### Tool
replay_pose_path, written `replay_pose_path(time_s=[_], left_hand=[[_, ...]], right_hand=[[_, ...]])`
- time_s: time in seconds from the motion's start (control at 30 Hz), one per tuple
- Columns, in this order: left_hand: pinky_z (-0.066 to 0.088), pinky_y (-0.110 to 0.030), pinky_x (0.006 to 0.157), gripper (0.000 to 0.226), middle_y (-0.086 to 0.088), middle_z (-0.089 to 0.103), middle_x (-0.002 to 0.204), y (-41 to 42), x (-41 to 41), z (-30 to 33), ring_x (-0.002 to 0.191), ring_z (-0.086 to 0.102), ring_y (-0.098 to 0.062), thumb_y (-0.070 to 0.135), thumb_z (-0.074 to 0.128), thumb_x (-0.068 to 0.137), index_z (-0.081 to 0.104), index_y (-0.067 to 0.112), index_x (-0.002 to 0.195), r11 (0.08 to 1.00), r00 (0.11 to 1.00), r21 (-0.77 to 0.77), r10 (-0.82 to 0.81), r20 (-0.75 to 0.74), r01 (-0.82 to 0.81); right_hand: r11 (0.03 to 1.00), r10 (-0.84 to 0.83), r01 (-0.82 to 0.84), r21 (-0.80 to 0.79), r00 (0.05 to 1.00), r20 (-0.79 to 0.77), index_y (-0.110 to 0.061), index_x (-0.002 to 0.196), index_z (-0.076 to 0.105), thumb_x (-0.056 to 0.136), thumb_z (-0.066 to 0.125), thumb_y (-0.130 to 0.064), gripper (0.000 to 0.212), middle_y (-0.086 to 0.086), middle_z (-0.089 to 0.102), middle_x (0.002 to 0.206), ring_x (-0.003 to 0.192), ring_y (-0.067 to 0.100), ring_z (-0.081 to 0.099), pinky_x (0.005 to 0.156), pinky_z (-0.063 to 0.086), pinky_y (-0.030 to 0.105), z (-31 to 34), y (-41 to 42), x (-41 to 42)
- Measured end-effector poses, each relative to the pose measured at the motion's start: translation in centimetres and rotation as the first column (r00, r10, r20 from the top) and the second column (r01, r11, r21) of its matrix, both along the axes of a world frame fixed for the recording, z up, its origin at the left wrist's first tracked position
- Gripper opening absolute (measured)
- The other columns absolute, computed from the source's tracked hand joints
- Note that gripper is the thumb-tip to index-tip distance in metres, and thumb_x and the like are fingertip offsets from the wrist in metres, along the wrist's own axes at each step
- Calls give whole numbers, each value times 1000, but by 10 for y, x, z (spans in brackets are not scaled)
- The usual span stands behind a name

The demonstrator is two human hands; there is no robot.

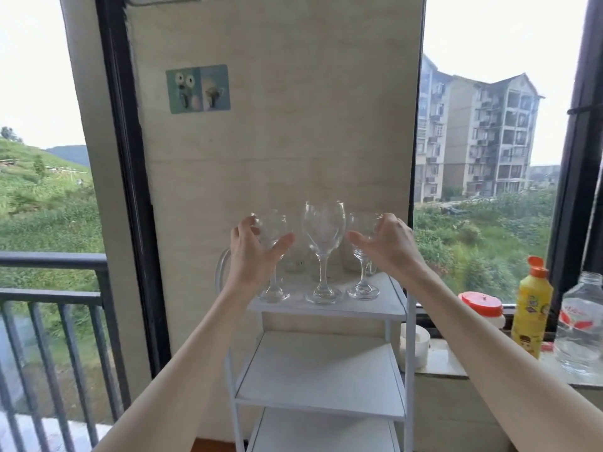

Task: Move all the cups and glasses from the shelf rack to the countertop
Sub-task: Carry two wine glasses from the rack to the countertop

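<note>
A white shelf rack (pixel 390 303) stands against the wall, and three clear stemmed glasses line the front of its top shelf. My left hand (pixel 253 256) wraps the bowl of the left wine glass (pixel 273 293), thumb on one side and fingers on the other. My right hand (pixel 388 243) wraps the bowl of the right wine glass (pixel 363 291) the same way. Both glass feet rest on the shelf. The taller middle wine glass (pixel 323 230) stands untouched between my hands. More clear glassware (pixel 295 264) sits behind, partly hidden.
The two lower rack shelves (pixel 319 370) are bare. To the right, the stone countertop (pixel 440 358) carries a white cup (pixel 419 345), a red-lidded jar (pixel 483 305), a yellow bottle (pixel 532 308) and a clear plastic bottle (pixel 580 324). A dark balcony railing (pixel 49 290) is on the left.
</note>
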State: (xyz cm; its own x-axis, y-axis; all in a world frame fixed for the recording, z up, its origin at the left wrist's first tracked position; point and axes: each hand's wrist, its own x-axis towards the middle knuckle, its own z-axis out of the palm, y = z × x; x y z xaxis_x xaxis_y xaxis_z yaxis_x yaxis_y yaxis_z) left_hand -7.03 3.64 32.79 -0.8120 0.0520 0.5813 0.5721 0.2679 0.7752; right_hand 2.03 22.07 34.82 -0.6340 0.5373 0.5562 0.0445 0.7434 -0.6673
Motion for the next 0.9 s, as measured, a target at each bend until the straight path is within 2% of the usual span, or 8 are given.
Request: replay_pose_path(time_s=[0.13,0.3,0.4,0.5,0.57,0.67,0.8,0.9], left_hand=[[37,-28,84,62,-1,42,111,-1,-1,5,107,50,-24,38,74,73,46,6,118,1000,1000,-17,20,6,-20],[36,-27,78,52,1,45,105,-12,10,5,92,49,-17,40,73,71,50,12,109,998,999,56,28,-42,-26],[39,-15,66,49,0,46,106,-23,25,10,85,53,-11,41,71,71,50,16,107,992,997,116,-30,-74,38],[43,-8,50,45,-13,55,111,-34,46,17,72,60,-5,36,72,74,47,16,106,955,983,233,-175,-57,184],[50,-14,55,47,-19,59,110,-39,62,19,71,65,-12,35,71,75,47,10,107,909,950,279,-310,-44,309],[57,-29,69,56,-20,63,100,-42,92,14,79,68,-25,35,69,75,48,-2,112,824,878,345,-479,1,449],[54,-27,58,28,-7,60,76,-30,136,5,60,62,-14,19,62,85,53,-1,102,689,752,421,-659,23,590],[54,-25,58,52,-5,61,81,-9,174,-4,58,62,-9,36,69,71,53,4,109,581,633,474,-772,62,662]], right_hand=[[1000,-11,10,-14,1000,-21,2,113,49,74,69,-42,62,16,54,112,94,23,47,76,37,30,1,-4,5],[999,-42,41,-10,994,-100,1,110,50,75,68,-37,54,12,53,107,87,19,44,73,35,29,3,-12,20],[999,-42,45,16,983,-179,-8,99,47,76,69,-36,43,6,47,97,84,17,40,72,34,27,9,-23,34],[998,-50,60,25,951,-306,-7,99,50,75,69,-36,42,5,48,93,79,15,42,62,32,14,14,-39,54],[998,-51,58,6,920,-388,-9,95,50,74,69,-38,40,6,52,93,73,10,45,58,33,7,14,-52,72],[998,-50,26,-59,885,-462,-19,94,44,77,67,-36,34,5,55,96,82,12,54,64,37,13,7,-66,103],[936,28,-188,-296,881,-473,-12,110,43,83,60,-33,39,10,61,101,79,14,63,58,52,24,-8,-68,158],[834,-5,-287,-471,851,-526,-6,116,48,83,60,-32,44,8,66,92,79,25,64,55,53,27,-20,-54,209]])
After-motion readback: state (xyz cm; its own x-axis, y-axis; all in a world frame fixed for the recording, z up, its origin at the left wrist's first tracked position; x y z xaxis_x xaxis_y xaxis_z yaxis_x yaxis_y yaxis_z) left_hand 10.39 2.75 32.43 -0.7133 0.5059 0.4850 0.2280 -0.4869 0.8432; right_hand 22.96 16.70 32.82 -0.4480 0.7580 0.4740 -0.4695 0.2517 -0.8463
